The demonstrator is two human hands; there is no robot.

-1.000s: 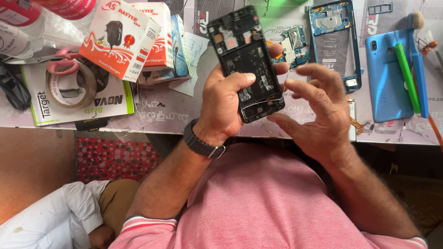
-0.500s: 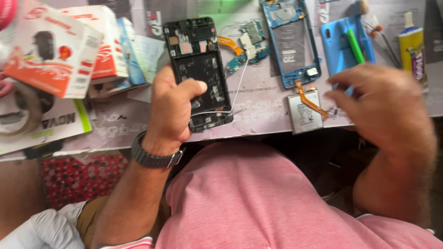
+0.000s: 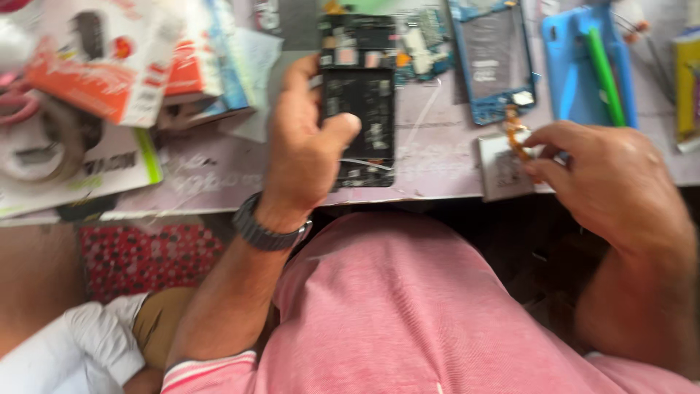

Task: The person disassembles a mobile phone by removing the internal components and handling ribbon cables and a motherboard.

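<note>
1. A pink shirt [image 3: 437, 306] fills the near middle of the view; a red patterned cloth [image 3: 146, 255] is seen at the near left, under the table edge.
2. A dark watch [image 3: 268, 230] is worn on the left wrist, just near of the table [image 3: 219, 179] edge.
3. The left hand [image 3: 306, 146] is closed around an opened phone [image 3: 359, 102]: the thumb is laid across its exposed inside, and the other fingers are wrapped behind its left edge. The phone is held upright over the table, in the middle of the view, its near end level with the table edge.
4. The right hand [image 3: 605, 182] is held at the right, over the table edge. Its fingers are curled and the tips are pinched at an orange flex strip [image 3: 516, 138], which is joined to a small grey battery [image 3: 502, 169] lying on the table; whether the strip is truly gripped cannot be told because of blur.
5. At the left, a tape roll [image 3: 44, 146] is seen lying on a white box, with red and white cartons [image 3: 109, 66] farther back.
6. Farther right, a blue phone frame [image 3: 492, 62] is laid flat, with a circuit board [image 3: 426, 51] to its left.
7. At the far right, a blue back cover [image 3: 572, 66] is laid with a green stick [image 3: 605, 73] on it.
</note>
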